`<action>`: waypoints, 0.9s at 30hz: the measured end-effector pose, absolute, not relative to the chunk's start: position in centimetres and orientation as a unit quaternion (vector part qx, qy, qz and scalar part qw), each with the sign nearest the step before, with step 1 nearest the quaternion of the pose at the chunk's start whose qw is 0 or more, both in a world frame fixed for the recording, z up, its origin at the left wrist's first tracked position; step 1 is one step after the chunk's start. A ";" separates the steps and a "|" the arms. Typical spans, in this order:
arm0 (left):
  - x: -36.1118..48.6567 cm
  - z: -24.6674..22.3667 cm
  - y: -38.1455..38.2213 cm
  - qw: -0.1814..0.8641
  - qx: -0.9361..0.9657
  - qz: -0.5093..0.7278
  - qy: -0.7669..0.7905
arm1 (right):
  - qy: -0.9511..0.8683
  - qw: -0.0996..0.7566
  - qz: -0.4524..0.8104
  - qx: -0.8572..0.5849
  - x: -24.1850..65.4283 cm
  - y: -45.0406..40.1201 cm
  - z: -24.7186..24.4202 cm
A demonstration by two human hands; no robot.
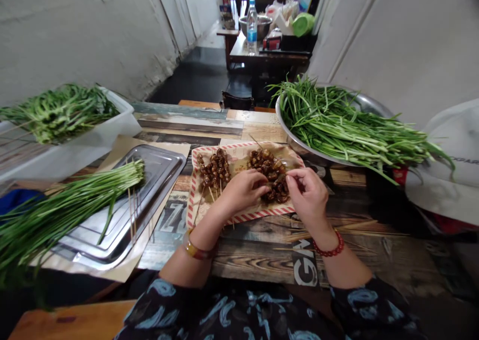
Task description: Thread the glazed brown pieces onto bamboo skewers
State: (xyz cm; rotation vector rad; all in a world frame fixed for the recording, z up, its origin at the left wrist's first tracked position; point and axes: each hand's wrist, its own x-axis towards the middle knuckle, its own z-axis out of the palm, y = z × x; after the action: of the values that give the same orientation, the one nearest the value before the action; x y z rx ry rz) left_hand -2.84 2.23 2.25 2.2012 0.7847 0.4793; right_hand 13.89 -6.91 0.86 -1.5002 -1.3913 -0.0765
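Both hands (277, 192) on brown meat pieces (270, 172) over paper-lined tray (194, 180).

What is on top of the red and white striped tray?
On the striped tray lie brown meat pieces and finished skewers. Both hands, left and right, cover some pieces, so those stay hidden.

Both forearms forward; left hand (243, 190) and right hand (307, 194) close together, fingers curled inward.

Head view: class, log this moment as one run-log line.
left hand: on brown pieces | right hand: pinching a piece | tray: red-striped, holds finished skewers | greens: right basin | grip: both closed
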 end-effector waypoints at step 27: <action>-2.9 1.9 2.3 0.448 0.763 0.299 0.357 | -0.588 0.508 -0.023 -0.629 13.8 -7.0 0.4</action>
State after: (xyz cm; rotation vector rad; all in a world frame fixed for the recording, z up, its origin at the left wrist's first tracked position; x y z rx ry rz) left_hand -2.93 2.30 1.91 1.8889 0.8839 0.7413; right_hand 13.79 -6.96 0.41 -1.5155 -1.4179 -0.0557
